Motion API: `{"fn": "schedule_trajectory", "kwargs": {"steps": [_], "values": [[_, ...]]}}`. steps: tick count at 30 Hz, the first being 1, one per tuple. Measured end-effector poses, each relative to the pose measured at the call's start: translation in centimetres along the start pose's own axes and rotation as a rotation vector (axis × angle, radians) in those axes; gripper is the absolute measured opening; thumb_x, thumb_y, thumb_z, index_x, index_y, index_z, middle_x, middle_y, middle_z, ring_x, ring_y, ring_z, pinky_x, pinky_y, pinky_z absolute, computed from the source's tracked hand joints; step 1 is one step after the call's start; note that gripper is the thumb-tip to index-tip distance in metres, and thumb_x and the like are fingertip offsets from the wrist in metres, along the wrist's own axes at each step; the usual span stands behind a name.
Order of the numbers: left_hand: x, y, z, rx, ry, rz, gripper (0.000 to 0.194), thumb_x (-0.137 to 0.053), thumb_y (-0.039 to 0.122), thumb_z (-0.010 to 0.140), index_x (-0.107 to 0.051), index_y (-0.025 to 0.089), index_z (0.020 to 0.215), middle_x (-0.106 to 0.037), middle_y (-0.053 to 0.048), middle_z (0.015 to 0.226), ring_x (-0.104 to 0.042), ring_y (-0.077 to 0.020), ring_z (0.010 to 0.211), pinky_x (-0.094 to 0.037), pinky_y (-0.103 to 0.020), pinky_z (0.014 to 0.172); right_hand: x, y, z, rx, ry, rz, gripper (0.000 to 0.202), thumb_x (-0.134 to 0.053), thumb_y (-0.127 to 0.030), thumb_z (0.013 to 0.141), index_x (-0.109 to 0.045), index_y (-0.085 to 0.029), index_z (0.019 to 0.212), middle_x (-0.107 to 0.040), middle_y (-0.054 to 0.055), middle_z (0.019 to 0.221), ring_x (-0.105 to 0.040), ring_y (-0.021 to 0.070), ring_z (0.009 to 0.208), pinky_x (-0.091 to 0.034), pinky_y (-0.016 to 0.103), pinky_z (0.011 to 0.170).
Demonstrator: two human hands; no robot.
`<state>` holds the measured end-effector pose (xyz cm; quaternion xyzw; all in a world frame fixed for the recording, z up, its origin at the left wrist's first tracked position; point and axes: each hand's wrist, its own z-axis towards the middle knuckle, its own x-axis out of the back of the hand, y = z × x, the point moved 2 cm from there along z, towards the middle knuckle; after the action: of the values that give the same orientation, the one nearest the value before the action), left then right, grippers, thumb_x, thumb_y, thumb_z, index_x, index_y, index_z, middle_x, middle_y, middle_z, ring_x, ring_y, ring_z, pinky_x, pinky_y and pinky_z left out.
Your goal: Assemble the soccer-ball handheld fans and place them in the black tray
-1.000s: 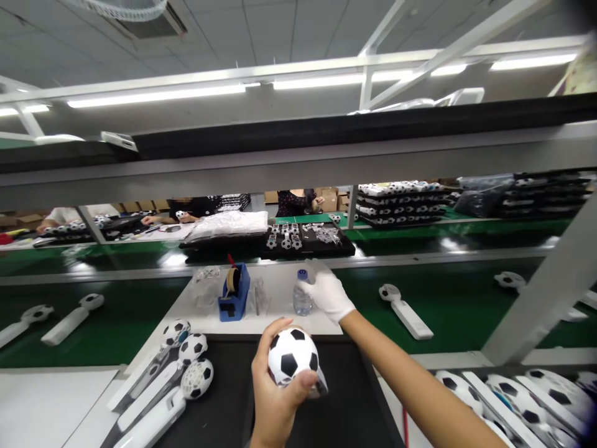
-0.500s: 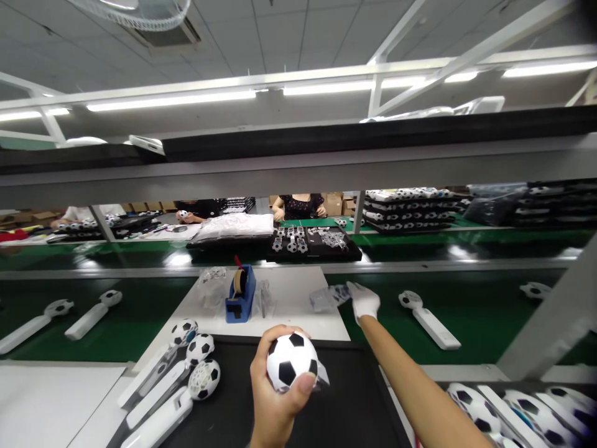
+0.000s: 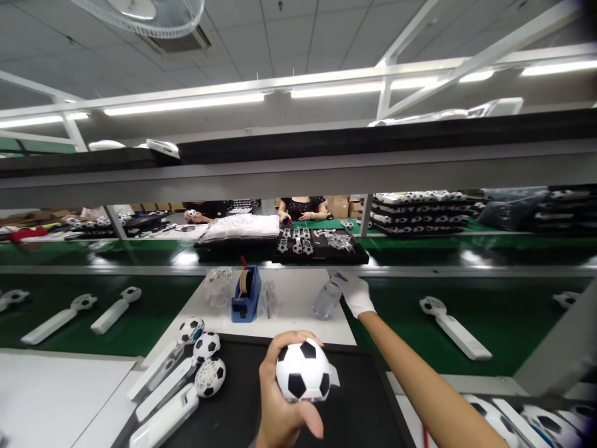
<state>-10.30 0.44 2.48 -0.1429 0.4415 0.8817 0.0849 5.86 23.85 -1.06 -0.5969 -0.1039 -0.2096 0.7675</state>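
Observation:
My left hand (image 3: 284, 398) is wrapped round a white ball-shaped piece with black soccer-ball patches (image 3: 304, 371), its thumb below the front. A small pale flap shows at the ball's right side. Further forward, my right hand (image 3: 357, 294), in a white glove, pinches the upper edge of a clear plastic bag (image 3: 326, 300) over the white board (image 3: 291, 289). What is inside the bag is unclear. Below the ball lies a black tray (image 3: 242, 404), and white-handled soccer-ball fans (image 3: 209, 376) rest along its left side.
A blue tape dispenser (image 3: 246, 295) stands on the board between crumpled clear bags. Behind it runs a green conveyor belt (image 3: 392, 336) carrying soccer-ball fans (image 3: 454, 326). More fans fill the lower right corner. Across the line a co-worker (image 3: 303, 208) sits behind a parts tray (image 3: 319, 246).
The bag has turned more upright as my right hand shifted on it. My left thumb has slid off the ball's front to below it. Fans on the belt have moved right.

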Motion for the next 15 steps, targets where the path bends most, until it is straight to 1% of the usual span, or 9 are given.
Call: {"fn": "schedule_trajectory", "kwargs": {"steps": [3, 4, 6, 8, 9, 11, 12, 13, 15], "values": [[0.2, 0.1, 0.1, 0.002, -0.003, 0.026, 0.078, -0.068, 0.067, 0.038, -0.053, 0.026, 0.102, -0.062, -0.006, 0.095, -0.061, -0.0232, 0.084, -0.049, -0.031, 0.075, -2.0, -2.6, -0.2, 0.109, -0.131, -0.098, 0.01, -0.062, -0.022, 0.076, -0.066, -0.013, 0.076, -0.069, 0.006, 0.081, -0.063, 0.0187, 0.079, -0.046, 0.031, 0.078], [0.3, 0.1, 0.2, 0.002, 0.001, 0.035, 0.078, -0.068, 0.067, 0.038, -0.053, 0.026, 0.103, -0.062, -0.006, 0.095, -0.061, -0.0229, 0.083, -0.049, -0.031, 0.075, -2.2, -3.8, -0.7, 0.145, -0.155, -0.119, 0.011, -0.06, -0.02, 0.076, -0.067, -0.013, 0.074, -0.069, 0.008, 0.081, -0.063, 0.0201, 0.08, -0.046, 0.031, 0.079], [0.5, 0.1, 0.2, -0.004, 0.028, 0.051, 0.08, -0.065, 0.069, 0.038, -0.054, 0.024, 0.103, -0.062, -0.007, 0.097, -0.061, -0.023, 0.083, -0.05, -0.031, 0.075, -1.7, -6.4, -2.8, 0.214, -0.172, -0.14, 0.017, -0.054, -0.02, 0.079, -0.069, -0.013, 0.079, -0.07, 0.01, 0.09, -0.062, 0.0219, 0.089, -0.044, 0.031, 0.085], [0.6, 0.0, 0.3, -0.036, 0.092, 0.053, 0.081, -0.061, 0.073, 0.041, -0.055, 0.023, 0.104, -0.062, -0.008, 0.097, -0.061, -0.0236, 0.083, -0.05, -0.031, 0.075, -0.1, -9.2, -6.5, 0.291, -0.171, -0.12, 0.026, -0.048, -0.025, 0.084, -0.066, -0.017, 0.102, -0.066, 0.008, 0.109, -0.058, 0.0204, 0.105, -0.04, 0.031, 0.096], [0.6, 0.0, 0.3, -0.061, 0.14, 0.06, 0.081, -0.059, 0.075, 0.042, -0.055, 0.022, 0.104, -0.062, -0.008, 0.097, -0.061, -0.0238, 0.083, -0.05, -0.031, 0.074, 0.9, -10.4, -8.7, 0.346, -0.192, -0.087, 0.031, -0.044, -0.031, 0.088, -0.061, -0.02, 0.112, -0.062, 0.005, 0.117, -0.055, 0.0175, 0.111, -0.04, 0.028, 0.099], [0.5, 0.0, 0.1, -0.11, 0.275, 0.115, 0.081, -0.055, 0.078, 0.045, -0.058, 0.021, 0.103, -0.064, -0.008, 0.097, -0.062, -0.0232, 0.083, -0.051, -0.029, 0.074, 2.5, -12.4, -13.7, 0.528, -0.36, 0.029, 0.041, -0.044, -0.036, 0.089, -0.049, -0.025, 0.128, -0.054, 0.002, 0.129, -0.05, 0.015, 0.119, -0.041, 0.026, 0.101], [0.4, 0.1, 0.0, -0.13, 0.35, 0.164, 0.079, -0.053, 0.078, 0.047, -0.059, 0.021, 0.102, -0.064, -0.007, 0.097, -0.062, -0.0228, 0.084, -0.051, -0.028, 0.076, 3.1, -13.0, -16.0, 0.63, -0.399, 0.007, 0.048, -0.05, -0.037, 0.086, -0.045, -0.025, 0.131, -0.052, 0.002, 0.131, -0.05, 0.0155, 0.12, -0.042, 0.026, 0.1], [0.1, 0.2, -0.2, -0.142, 0.407, 0.219, 0.078, -0.052, 0.078, 0.048, -0.061, 0.022, 0.101, -0.065, -0.007, 0.098, -0.063, -0.0227, 0.087, -0.05, -0.028, 0.079, 3.6, -13.3, -17.9, 0.694, -0.355, 0.0, 0.048, -0.05, -0.037, 0.085, -0.045, -0.024, 0.131, -0.053, 0.003, 0.13, -0.048, 0.0167, 0.122, -0.041, 0.027, 0.102], [-0.4, 0.6, -0.4, -0.151, 0.454, 0.308, 0.076, -0.049, 0.078, 0.051, -0.062, 0.022, 0.1, -0.066, -0.007, 0.1, -0.063, -0.0228, 0.091, -0.05, -0.028, 0.083, 3.9, -13.4, -20.3, 0.758, -0.307, -0.03, 0.048, -0.049, -0.04, 0.085, -0.05, -0.018, 0.127, -0.056, 0.005, 0.127, -0.048, 0.0174, 0.121, -0.041, 0.027, 0.1]]}}
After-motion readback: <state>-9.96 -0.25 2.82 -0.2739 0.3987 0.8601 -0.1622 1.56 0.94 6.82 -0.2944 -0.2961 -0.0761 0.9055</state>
